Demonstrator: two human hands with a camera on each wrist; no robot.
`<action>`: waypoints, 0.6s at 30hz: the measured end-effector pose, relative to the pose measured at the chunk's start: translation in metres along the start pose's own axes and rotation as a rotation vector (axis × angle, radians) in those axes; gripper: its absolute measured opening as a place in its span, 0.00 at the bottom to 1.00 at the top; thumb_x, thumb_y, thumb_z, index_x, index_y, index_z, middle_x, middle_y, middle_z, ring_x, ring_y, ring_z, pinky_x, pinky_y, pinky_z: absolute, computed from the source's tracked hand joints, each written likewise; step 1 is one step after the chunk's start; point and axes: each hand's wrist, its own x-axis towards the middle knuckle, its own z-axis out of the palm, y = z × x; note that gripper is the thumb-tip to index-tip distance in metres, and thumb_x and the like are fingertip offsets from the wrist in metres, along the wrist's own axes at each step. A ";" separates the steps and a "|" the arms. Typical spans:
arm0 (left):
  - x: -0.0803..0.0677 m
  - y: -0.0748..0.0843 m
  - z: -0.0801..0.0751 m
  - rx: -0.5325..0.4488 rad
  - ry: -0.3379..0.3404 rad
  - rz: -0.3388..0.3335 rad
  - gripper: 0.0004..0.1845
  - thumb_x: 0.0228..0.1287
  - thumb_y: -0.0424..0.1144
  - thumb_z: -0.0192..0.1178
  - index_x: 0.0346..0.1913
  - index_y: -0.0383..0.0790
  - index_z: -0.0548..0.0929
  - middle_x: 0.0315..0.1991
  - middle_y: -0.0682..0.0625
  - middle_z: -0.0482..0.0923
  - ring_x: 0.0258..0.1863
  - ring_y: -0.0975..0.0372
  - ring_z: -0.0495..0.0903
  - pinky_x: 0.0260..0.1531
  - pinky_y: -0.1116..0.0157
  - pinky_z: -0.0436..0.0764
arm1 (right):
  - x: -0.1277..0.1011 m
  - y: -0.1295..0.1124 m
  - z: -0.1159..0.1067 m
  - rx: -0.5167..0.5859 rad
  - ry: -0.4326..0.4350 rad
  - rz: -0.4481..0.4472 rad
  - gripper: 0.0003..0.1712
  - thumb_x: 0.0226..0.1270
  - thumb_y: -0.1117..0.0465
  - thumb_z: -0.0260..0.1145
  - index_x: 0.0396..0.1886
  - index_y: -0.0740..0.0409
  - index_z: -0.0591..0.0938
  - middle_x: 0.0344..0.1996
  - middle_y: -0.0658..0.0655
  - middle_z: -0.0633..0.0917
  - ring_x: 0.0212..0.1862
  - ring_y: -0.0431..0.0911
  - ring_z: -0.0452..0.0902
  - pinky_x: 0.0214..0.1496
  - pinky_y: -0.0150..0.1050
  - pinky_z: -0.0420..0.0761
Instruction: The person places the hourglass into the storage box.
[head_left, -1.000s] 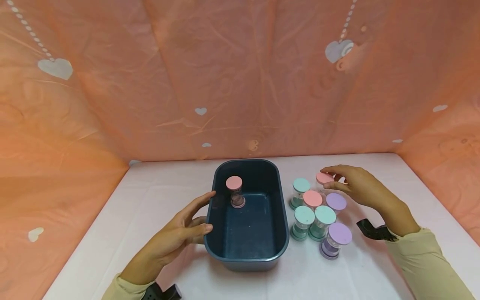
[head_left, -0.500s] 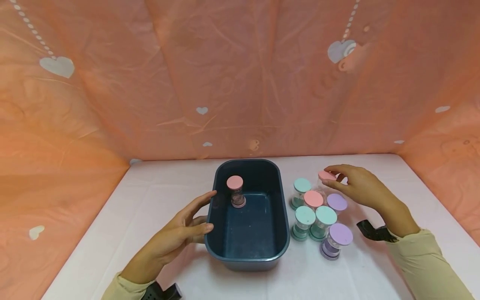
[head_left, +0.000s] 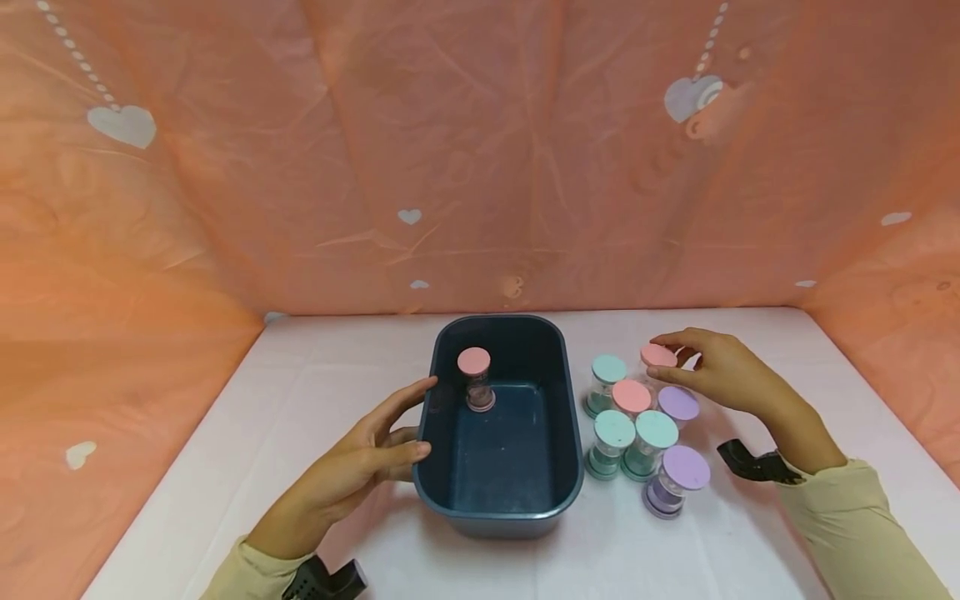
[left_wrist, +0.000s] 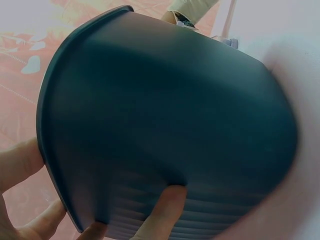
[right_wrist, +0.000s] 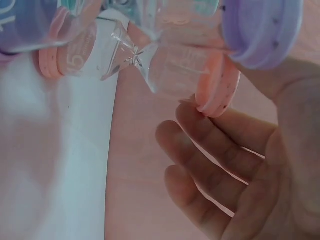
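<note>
A person reaches both arms over a white cloth [head_left: 375, 350], left hand [head_left: 367, 457] spread against a dark blue tub [head_left: 498, 475], fingertips at its left rim and outer wall. The right hand [head_left: 716, 367] comes in from the side, wrist bent, thumb and forefinger pinching the cap of the rearmost pink sand timer [head_left: 658, 356]; the other fingers sit loosely curved below. A second pink-capped timer [head_left: 632, 397], three teal timers [head_left: 656, 431] and two purple timers [head_left: 686, 468] crowd in front — one purple cap sits just under the hand. Only a narrow strip of cloth separates the tub's right edge from the nearest teal bases. Inside, a lone pink timer [head_left: 477, 377] stands near the left wall — the tub floor lies exposed in front and to its right. Behind the pinched cap, cloth runs back to an orange sheet [head_left: 480, 167].
</note>
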 end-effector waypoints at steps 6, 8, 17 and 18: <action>0.000 0.000 -0.001 -0.002 -0.010 0.007 0.43 0.69 0.32 0.59 0.80 0.50 0.48 0.80 0.46 0.40 0.68 0.48 0.69 0.51 0.58 0.83 | 0.000 0.002 0.001 -0.002 0.019 -0.025 0.25 0.62 0.46 0.72 0.55 0.52 0.84 0.42 0.51 0.86 0.44 0.45 0.79 0.42 0.34 0.79; 0.000 0.000 -0.001 -0.007 -0.012 0.009 0.43 0.69 0.31 0.59 0.80 0.50 0.48 0.80 0.45 0.39 0.68 0.50 0.70 0.51 0.58 0.83 | 0.000 0.002 0.001 -0.005 0.023 -0.027 0.24 0.62 0.46 0.72 0.55 0.52 0.84 0.42 0.51 0.86 0.44 0.45 0.79 0.41 0.35 0.78; 0.000 -0.001 0.001 -0.014 -0.007 0.019 0.42 0.69 0.33 0.60 0.79 0.51 0.51 0.80 0.41 0.40 0.68 0.50 0.69 0.51 0.57 0.82 | -0.003 -0.001 -0.001 -0.077 0.070 -0.064 0.24 0.61 0.47 0.73 0.54 0.51 0.84 0.40 0.51 0.85 0.41 0.46 0.79 0.38 0.35 0.76; 0.000 -0.001 0.001 -0.015 -0.006 0.019 0.41 0.69 0.33 0.60 0.79 0.52 0.51 0.80 0.41 0.41 0.68 0.50 0.69 0.51 0.57 0.82 | -0.003 -0.002 -0.002 -0.082 0.079 -0.065 0.24 0.60 0.47 0.73 0.53 0.51 0.85 0.39 0.50 0.85 0.41 0.46 0.78 0.38 0.35 0.76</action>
